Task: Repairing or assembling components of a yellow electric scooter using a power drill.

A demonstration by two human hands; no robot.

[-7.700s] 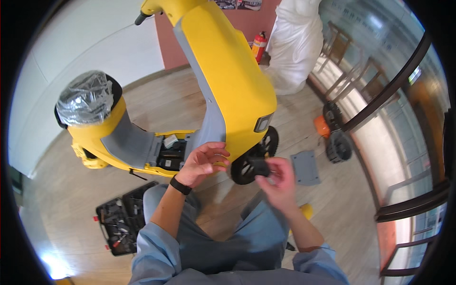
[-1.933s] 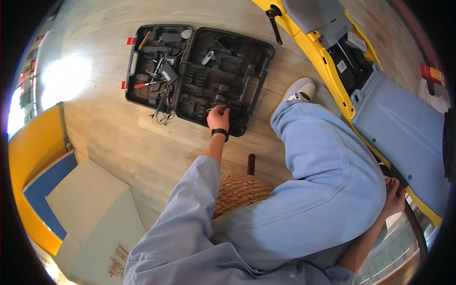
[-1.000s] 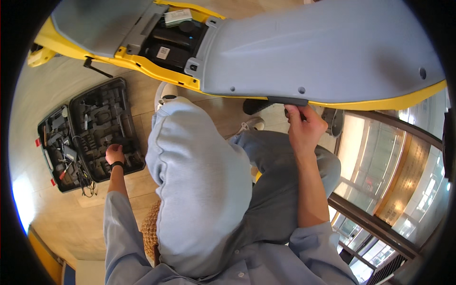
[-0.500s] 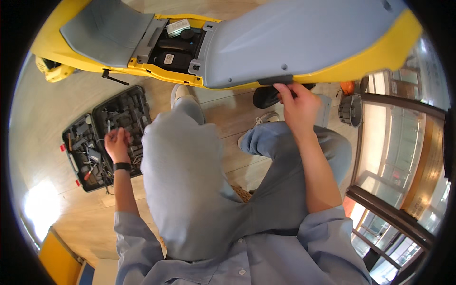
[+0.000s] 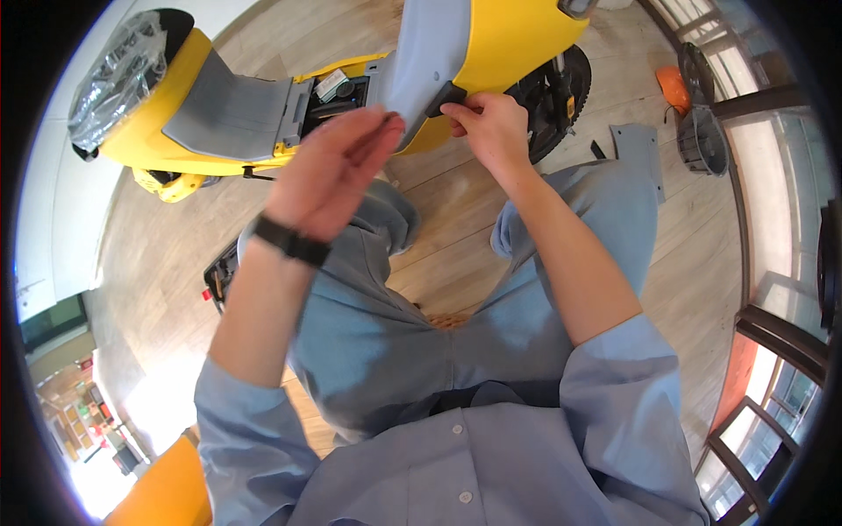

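I have my left hand (image 5: 324, 167) raised in front of the yellow scooter (image 5: 517, 35), left of the other hand; its fingers are curled together, slightly blurred, and whatever they may hold is hidden. My right hand (image 5: 495, 131) pinches a small black piece (image 5: 447, 96) against the lower edge of the grey body panel (image 5: 421, 44). Just behind my left hand lies the open compartment (image 5: 324, 101) between the panel and the grey floorboard section (image 5: 228, 114), with a small white box (image 5: 331, 84) inside.
Beyond my legs are the front wheel (image 5: 561, 123) and a loose grey plate (image 5: 640, 153). A bucket (image 5: 702, 140) and orange helmet (image 5: 672, 88) stand near glazed frames on the right. The tool case (image 5: 224, 267) is partly behind my left arm; a wicker seat (image 5: 447, 320) is under me.
My left hand has left the tool case and risen to the scooter, close to my right hand, which stays on the black piece. The view has tilted upward, showing more of the scooter.
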